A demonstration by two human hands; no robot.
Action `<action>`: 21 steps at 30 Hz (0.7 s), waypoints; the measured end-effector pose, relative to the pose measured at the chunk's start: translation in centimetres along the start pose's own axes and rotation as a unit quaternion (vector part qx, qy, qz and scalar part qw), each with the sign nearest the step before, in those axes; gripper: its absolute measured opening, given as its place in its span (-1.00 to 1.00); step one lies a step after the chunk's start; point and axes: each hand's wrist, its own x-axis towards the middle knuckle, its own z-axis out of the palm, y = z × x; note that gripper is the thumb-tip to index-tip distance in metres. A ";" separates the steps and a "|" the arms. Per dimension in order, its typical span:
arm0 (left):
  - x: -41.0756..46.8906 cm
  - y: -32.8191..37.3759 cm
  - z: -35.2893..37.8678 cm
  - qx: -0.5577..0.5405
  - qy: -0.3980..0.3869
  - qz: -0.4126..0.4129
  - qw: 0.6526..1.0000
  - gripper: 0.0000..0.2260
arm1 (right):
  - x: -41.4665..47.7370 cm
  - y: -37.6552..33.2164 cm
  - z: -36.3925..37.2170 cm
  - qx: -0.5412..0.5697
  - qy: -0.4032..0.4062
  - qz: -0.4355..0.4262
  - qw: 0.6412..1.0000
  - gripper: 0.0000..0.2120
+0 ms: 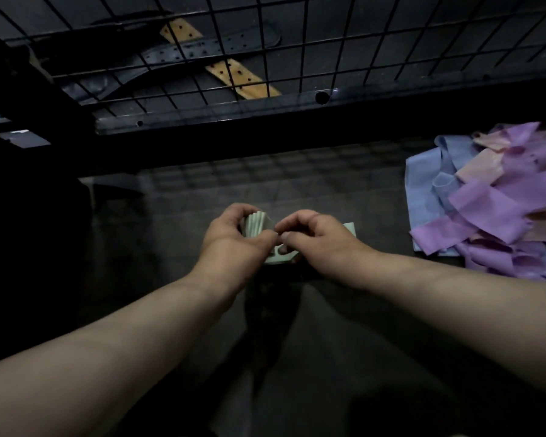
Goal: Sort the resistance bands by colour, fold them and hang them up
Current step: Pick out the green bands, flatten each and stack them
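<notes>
At mid-counter, folding a pale green flat rubber resistance band [256,223] between both hands.

Gripped in the left hand [234,238] as a tight pleated stack, probably to keep the finished folds from springing open. Pinched thumb to fingertip by the right hand [316,238] just beside, likely to feed the loose tail across for the next pleat. Held low over the dark counter [171,216]; touching it or not, cannot tell. Well apart, heaped at the right edge: a tangled pile of purple, blue and peach bands [492,203], seemingly unsorted. Along the far edge, a black wire grid panel [328,42], likely the hanging place, with a tan perforated strap [230,72] behind it. Open room left of the hands and ahead toward the grid; less to the right, toward the pile.
</notes>
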 end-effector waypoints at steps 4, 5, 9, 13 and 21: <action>0.2 -0.1 0.5 0.048 -0.001 -0.002 0.999 -0.69 | -0.7 -0.3 0.7 0.109 -0.010 0.058 0.992 -0.88; 0.2 -0.2 0.5 0.062 -0.004 -0.001 0.998 -0.70 | -0.8 -0.3 0.8 0.107 -0.003 0.061 0.992 -0.87; -0.1 0.1 0.4 0.116 -0.022 0.016 0.993 -0.68 | -1.4 -0.7 0.3 0.119 -0.020 0.063 0.991 -0.76; -0.4 0.3 0.1 0.131 -0.019 0.035 0.991 -0.50 | -1.4 -0.9 0.0 0.109 -0.007 0.047 0.993 -0.76; -1.1 -0.2 -0.4 -0.058 -0.054 0.016 0.997 -0.44 | -1.4 -0.1 0.0 0.019 0.059 0.049 0.997 -0.52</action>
